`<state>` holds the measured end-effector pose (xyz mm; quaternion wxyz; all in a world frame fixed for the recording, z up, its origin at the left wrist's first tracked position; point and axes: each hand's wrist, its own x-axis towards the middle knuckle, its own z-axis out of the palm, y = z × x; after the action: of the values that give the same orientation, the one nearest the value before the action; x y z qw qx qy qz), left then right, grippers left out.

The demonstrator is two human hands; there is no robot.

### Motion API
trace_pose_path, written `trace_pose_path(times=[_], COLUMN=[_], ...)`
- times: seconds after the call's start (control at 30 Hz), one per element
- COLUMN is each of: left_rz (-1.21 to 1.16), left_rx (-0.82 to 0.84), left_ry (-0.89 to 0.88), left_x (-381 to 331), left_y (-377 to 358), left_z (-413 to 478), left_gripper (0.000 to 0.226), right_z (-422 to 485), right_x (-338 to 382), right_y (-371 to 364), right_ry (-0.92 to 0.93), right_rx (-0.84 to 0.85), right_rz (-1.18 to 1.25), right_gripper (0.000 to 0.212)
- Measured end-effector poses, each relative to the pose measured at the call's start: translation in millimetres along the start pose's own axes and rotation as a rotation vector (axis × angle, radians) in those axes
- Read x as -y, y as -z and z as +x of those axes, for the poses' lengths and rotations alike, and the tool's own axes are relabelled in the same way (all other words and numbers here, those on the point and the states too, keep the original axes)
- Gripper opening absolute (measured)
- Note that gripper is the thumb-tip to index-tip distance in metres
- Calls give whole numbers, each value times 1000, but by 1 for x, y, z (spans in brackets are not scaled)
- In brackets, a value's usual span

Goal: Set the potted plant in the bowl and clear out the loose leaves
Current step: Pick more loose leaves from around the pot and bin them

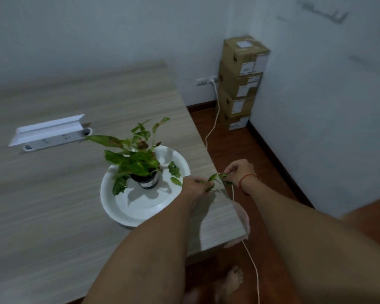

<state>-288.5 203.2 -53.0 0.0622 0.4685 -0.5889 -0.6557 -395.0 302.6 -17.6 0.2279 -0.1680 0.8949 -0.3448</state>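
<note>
A small potted plant [138, 159] in a black pot [147, 181] stands upright inside a wide white bowl [127, 207] on the wooden table. A couple of loose green leaves [174, 172] lie in the bowl to the right of the pot. My left hand [195, 185] hovers just past the bowl's right rim, fingers closed on green leaves. My right hand [239, 172] is a little farther right, over the table edge, pinching a leafy sprig [219, 179] that spans between both hands.
A white power strip [53, 139] under a white folded card [48, 129] lies at the table's left. A white cable [213, 119] runs from a wall socket down past the table's right edge. Stacked cardboard boxes [239, 84] stand in the corner. Bare feet show below.
</note>
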Motion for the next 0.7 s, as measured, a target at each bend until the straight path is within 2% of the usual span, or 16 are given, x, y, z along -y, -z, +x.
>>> trace_pose_path(times=[0.33,0.6,0.7], left_rz=[23,123,217], left_rx=[151,148,102], left_ry=[67,174,239], left_x=[-8,37,72], left_y=[-127,-180,-190], left_z=[51,135,170], left_gripper=[27,24,25], right_z=[60,135,163], right_x=[-106,-204,-240], right_y=[47,4,-23], right_ry=[-170,-307,-399], right_rx=[-25,15,101], right_rz=[73,145,153], right_gripper=[21,17,16])
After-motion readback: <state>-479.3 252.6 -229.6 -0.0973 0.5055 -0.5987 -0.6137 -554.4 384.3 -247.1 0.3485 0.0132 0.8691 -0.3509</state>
